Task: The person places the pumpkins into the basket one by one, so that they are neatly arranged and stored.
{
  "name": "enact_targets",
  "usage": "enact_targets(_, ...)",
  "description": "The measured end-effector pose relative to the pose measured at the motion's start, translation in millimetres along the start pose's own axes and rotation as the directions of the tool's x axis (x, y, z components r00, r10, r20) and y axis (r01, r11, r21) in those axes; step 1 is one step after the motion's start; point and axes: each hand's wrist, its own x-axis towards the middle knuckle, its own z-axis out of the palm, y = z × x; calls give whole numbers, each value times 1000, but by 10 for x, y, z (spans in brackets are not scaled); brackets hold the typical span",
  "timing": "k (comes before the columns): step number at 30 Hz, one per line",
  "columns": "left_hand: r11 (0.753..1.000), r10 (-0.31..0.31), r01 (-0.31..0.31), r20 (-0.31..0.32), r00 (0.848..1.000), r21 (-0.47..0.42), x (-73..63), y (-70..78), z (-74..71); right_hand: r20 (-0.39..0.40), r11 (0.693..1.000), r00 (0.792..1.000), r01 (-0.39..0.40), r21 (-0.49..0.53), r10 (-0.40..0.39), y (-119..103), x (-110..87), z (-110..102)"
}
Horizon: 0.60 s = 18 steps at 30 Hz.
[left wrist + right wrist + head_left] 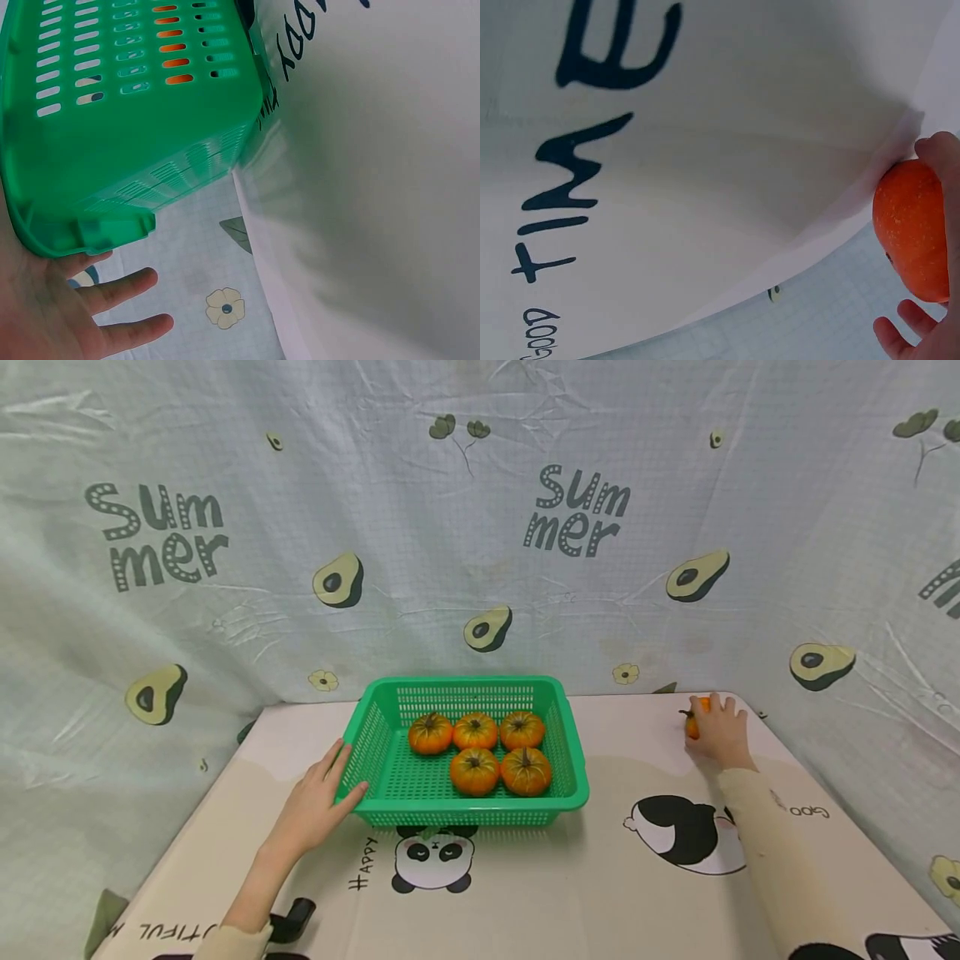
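A green plastic basket stands on the table with several small orange pumpkins inside. My left hand rests against its left rim, fingers spread and fairly straight; in the left wrist view the hand touches the basket's corner. At the table's far right corner, my right hand grips another small pumpkin, its stem pointing left. From the right wrist, that pumpkin shows a smooth orange side, with the thumb curled over one end and two fingertips standing off it. The palm hides the remainder.
The table wears a pale cloth printed with pandas and lettering. Behind it and along both sides hangs a curtain with avocado prints. A dark object or print appears beside the left wrist.
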Motion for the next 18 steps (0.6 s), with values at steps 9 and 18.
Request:
enact_targets(9,1000,-16,16,16,1000,0,-7,1,-12,-69,998,998,2,-55,-6,35,-36,52)
enact_targets(18,1000,-6,6,11,1000,4,-7,3,-13,-146,997,988,29,-76,-40,62,-86,59)
